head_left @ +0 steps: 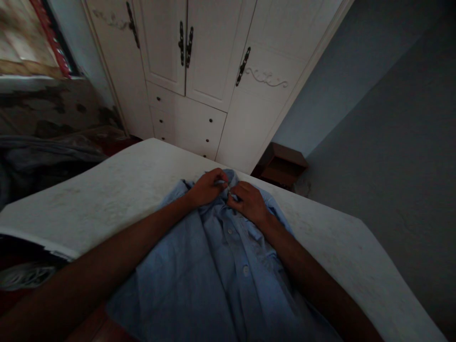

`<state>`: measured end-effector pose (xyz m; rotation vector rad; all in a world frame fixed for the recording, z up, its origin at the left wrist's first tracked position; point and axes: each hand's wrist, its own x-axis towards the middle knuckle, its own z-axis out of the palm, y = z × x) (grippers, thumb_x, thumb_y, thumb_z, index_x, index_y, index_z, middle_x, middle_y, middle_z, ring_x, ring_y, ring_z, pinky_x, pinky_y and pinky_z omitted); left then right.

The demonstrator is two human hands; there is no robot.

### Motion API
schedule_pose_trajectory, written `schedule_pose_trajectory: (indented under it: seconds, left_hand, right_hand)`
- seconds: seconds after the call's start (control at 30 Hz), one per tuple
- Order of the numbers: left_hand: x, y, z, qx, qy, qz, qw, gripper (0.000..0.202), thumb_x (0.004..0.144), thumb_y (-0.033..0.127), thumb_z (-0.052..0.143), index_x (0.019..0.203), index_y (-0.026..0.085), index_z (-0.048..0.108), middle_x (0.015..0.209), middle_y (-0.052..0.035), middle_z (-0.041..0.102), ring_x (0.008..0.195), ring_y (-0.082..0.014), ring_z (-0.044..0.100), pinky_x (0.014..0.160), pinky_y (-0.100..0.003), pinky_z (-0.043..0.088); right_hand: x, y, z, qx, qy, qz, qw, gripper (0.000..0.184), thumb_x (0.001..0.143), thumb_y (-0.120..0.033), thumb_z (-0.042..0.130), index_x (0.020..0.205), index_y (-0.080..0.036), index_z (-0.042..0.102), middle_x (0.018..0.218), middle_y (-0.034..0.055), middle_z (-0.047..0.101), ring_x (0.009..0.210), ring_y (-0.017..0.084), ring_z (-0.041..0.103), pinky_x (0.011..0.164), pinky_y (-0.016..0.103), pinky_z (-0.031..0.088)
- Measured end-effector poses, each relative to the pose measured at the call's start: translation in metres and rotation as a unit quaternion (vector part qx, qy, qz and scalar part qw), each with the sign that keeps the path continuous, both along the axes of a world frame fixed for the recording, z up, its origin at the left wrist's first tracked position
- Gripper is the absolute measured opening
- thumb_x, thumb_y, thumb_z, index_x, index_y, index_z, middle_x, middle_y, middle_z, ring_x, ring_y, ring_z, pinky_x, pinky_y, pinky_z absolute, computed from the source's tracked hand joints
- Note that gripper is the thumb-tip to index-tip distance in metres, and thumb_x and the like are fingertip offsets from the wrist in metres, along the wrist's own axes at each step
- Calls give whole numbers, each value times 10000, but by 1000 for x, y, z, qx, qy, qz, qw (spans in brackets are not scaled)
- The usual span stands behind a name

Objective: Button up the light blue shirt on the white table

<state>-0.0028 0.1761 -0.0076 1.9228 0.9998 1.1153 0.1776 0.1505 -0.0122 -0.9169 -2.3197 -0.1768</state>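
From the head view, I see a light-blue button-up shirt (192, 266) spread over the desk (327, 228), filling the lower centre of the frame and running out at its bottom edge. Its cloth is creased, gathered into folds just below the collar (231, 176), with pale round buttons (245, 270) down the front. The collar sits at frame centre, close to the desk's far edge.

The left hand (209, 188) has its fingers curled nearly closed, pinching the collar's front; the right hand (249, 202) meets it from the other side, thumb and fingers drawn together on the facing edge. Something small and pale shows between the fingertips, too blurred to name.

White desktop shows on both sides of the shirt, broad at mid left and tapering toward the lower right, whereas little lies between collar and far edge. Beyond that edge, the white wardrobe (213, 57) fills the upper middle, a brown cabinet (285, 164) stands right of centre, and a bare wall (392, 142) closes the right side.
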Motion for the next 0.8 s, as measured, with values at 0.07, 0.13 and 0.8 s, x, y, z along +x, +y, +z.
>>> schedule_pose_trajectory:
  seconds: [0.07, 0.13, 0.8]
  left_hand:
    - [-1, 3, -1, 0, -19, 3, 1000, 110, 712, 250, 561, 795, 190, 522, 785, -1, 577, 773, -157, 559, 755, -301, 460]
    - [-2, 5, -2, -6, -35, 5, 999, 130, 706, 268, 572, 795, 188, 523, 780, 4, 569, 755, -147, 546, 736, -289, 454]
    - [-22, -3, 19, 147, 236, -55, 959, 198, 765, 379, 646, 787, 209, 746, 820, -66, 714, 815, -221, 634, 828, -317, 423]
  right_hand:
    - [0, 0, 0, -1, 22, 5, 1000, 155, 842, -185, 541, 705, -188, 614, 672, 28, 555, 659, 165, 508, 632, 275, 408]
    - [0, -1, 0, -16, 59, 3, 998, 133, 868, -219, 548, 767, -192, 629, 682, 19, 564, 647, 153, 509, 624, 265, 411]
    - [-3, 13, -2, -262, 484, -86, 831, 337, 699, -433, 698, 907, -193, 587, 808, 7, 607, 649, 133, 573, 605, 259, 474]
